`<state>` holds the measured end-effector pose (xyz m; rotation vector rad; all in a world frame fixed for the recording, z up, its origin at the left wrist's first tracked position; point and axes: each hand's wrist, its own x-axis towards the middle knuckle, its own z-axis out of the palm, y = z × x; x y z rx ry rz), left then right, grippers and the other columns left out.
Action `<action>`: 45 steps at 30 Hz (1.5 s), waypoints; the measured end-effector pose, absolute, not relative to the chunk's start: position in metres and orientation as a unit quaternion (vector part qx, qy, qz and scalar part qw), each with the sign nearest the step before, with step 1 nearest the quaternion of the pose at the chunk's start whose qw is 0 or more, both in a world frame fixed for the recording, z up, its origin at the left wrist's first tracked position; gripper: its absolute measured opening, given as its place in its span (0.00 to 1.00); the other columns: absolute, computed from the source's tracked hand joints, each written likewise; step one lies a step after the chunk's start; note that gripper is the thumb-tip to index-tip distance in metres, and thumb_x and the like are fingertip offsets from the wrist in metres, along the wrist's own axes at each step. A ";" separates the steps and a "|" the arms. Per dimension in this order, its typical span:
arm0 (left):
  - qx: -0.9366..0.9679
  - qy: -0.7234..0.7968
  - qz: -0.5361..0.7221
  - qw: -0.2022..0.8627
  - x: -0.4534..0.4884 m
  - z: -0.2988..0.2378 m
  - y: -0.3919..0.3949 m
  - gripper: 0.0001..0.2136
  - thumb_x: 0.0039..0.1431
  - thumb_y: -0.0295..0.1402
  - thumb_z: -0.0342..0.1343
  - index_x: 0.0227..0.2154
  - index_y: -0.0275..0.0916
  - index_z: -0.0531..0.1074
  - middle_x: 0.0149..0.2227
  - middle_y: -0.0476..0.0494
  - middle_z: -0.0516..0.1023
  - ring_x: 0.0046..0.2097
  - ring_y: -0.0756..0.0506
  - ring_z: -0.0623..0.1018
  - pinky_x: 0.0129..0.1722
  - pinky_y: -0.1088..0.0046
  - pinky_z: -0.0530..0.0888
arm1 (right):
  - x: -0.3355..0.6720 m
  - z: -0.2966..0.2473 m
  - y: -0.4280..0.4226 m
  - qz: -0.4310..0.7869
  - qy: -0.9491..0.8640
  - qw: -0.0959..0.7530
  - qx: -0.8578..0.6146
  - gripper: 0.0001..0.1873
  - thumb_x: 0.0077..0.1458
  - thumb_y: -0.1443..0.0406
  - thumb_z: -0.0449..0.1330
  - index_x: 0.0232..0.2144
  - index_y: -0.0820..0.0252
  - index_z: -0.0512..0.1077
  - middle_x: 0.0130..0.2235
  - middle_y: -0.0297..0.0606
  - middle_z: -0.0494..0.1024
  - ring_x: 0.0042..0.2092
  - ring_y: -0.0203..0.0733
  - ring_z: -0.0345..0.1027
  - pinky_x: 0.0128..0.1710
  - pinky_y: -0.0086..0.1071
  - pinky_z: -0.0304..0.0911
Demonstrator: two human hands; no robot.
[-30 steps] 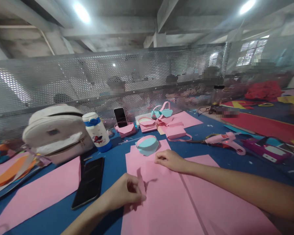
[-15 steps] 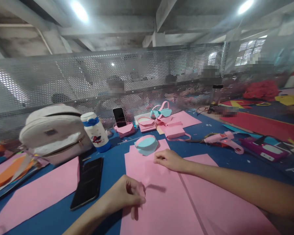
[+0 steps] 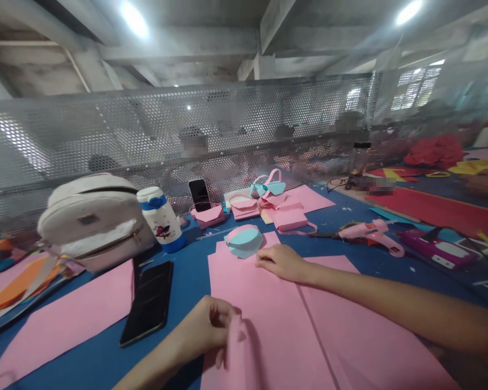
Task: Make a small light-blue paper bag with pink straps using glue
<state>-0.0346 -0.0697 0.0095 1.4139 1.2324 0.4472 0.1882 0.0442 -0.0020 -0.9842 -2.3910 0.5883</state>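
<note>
A large pink paper sheet [image 3: 268, 303] lies on the blue table in front of me. My left hand [image 3: 209, 327] is closed on the sheet's near left edge and lifts a fold of it up. My right hand [image 3: 280, 261] rests on the sheet's far part with its fingers curled, pressing the paper down. Just beyond that hand sits a small round pink and light-blue paper piece [image 3: 244, 240].
A black phone [image 3: 148, 302] lies left of the sheet, beside another pink sheet [image 3: 65, 319]. Behind stand a white bag [image 3: 93, 219], a white bottle [image 3: 161, 218], a propped phone [image 3: 199, 195] and pink paper handbags [image 3: 276, 208]. A pink glue gun [image 3: 368, 233] lies right. A perforated metal screen [image 3: 187, 130] backs the table.
My left hand has drawn nearer to me and raised the sheet's edge into a taller fold. My right hand has slid slightly farther along the sheet.
</note>
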 end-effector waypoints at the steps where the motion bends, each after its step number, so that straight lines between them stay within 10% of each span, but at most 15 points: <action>1: 0.601 0.536 0.193 0.560 -0.035 0.009 -0.067 0.19 0.43 0.47 0.65 0.17 0.36 0.68 0.14 0.48 0.73 0.16 0.49 0.72 0.16 0.78 0.63 | 0.188 0.002 0.044 0.196 -0.877 0.252 -0.359 0.08 0.61 0.66 0.57 0.30 0.59 0.74 0.32 0.38 0.78 0.36 0.42 0.69 0.35 0.31 0.57; 10: 0.657 0.572 0.196 0.451 -0.049 0.012 -0.028 0.21 0.45 0.54 0.60 0.22 0.39 0.66 0.15 0.51 0.72 0.15 0.52 0.66 0.16 0.78 0.55 | 0.181 0.002 0.006 0.078 -0.950 0.250 -0.169 0.23 0.62 0.68 0.53 0.59 0.66 0.61 0.60 0.52 0.66 0.63 0.52 0.55 0.62 0.48 0.52; 17: 0.747 0.571 0.217 0.261 -0.050 0.009 -0.032 0.04 0.55 0.31 0.54 0.28 0.39 0.72 0.26 0.49 0.72 0.30 0.46 0.69 0.30 0.74 0.61 | 0.185 -0.018 0.007 0.175 -0.952 0.145 -0.207 0.29 0.64 0.61 0.53 0.65 0.63 0.57 0.66 0.50 0.60 0.66 0.51 0.52 0.65 0.46 0.48; 45: 0.780 0.537 0.216 0.238 -0.053 0.003 -0.041 0.07 0.55 0.26 0.47 0.31 0.39 0.71 0.29 0.48 0.71 0.31 0.46 0.69 0.31 0.72 0.63 | 0.189 -0.003 -0.002 0.151 -0.971 0.137 -0.128 0.23 0.67 0.62 0.51 0.62 0.62 0.63 0.63 0.49 0.64 0.65 0.48 0.54 0.64 0.44 0.50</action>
